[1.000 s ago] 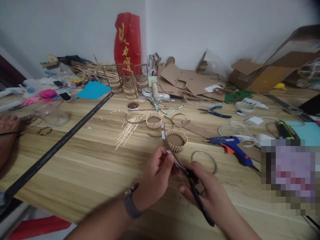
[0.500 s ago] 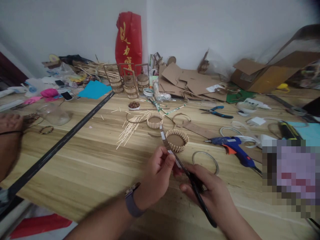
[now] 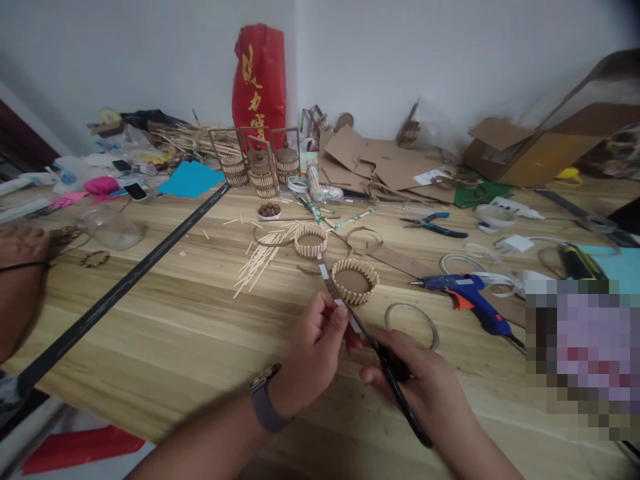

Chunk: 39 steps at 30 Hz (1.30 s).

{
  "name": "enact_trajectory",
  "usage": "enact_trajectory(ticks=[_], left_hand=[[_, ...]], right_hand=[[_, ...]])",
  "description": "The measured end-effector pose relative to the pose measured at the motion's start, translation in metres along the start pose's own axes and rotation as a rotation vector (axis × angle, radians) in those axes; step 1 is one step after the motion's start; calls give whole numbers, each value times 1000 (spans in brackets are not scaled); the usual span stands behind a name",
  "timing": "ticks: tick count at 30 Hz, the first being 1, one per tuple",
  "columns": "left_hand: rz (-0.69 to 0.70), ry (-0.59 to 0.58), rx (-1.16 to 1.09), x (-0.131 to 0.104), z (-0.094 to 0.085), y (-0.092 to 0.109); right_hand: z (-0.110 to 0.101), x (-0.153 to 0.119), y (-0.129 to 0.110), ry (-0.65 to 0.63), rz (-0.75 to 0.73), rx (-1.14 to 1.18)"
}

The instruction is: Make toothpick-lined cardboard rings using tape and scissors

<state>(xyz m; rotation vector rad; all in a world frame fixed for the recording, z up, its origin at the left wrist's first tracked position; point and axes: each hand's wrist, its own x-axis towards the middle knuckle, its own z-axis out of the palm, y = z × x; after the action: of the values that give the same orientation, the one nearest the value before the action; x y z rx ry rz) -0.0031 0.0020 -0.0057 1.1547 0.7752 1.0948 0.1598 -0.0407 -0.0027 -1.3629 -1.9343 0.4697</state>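
My left hand (image 3: 317, 337) pinches a narrow brown cardboard strip (image 3: 331, 287) with white patches along it. In my right hand (image 3: 433, 383) is a pair of black-handled scissors (image 3: 407, 408), its blades up against the near end of the strip. Fingers partly hide the place where blades and strip meet. Just beyond my hands stands a round cardboard base ringed with short sticks (image 3: 355, 283). A second stick-ringed base (image 3: 311, 241) is behind it to the left, close to the strip's far end.
Loose sticks (image 3: 260, 261) lie left of the bases. To the right are a blue glue gun (image 3: 467, 297), a wire coil (image 3: 435, 327) and pliers (image 3: 437, 225). Small stick lanterns (image 3: 263, 180) and cardboard sheets (image 3: 385, 163) stand behind. Another person's hand (image 3: 23, 250) rests at left.
The view has shifted very slightly. Both hands stay nearly in place, holding the strip and the scissors.
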Motion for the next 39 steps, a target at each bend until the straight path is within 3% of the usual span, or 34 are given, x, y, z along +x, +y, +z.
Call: enact_trajectory(ticks=[6,19,28,39], left_hand=[[-8,-59,71,-4,1,-3],[-37,-65,71,-2,2,0],[1,39,29,2,-1,4],[-20,-32,9,-1,4,2]], right_hand=[[0,2,-2,29,26,0],[2,4,-2,72,30,-15],[5,1,-1,76,26,4],[4,1,-1,75,-23,23]])
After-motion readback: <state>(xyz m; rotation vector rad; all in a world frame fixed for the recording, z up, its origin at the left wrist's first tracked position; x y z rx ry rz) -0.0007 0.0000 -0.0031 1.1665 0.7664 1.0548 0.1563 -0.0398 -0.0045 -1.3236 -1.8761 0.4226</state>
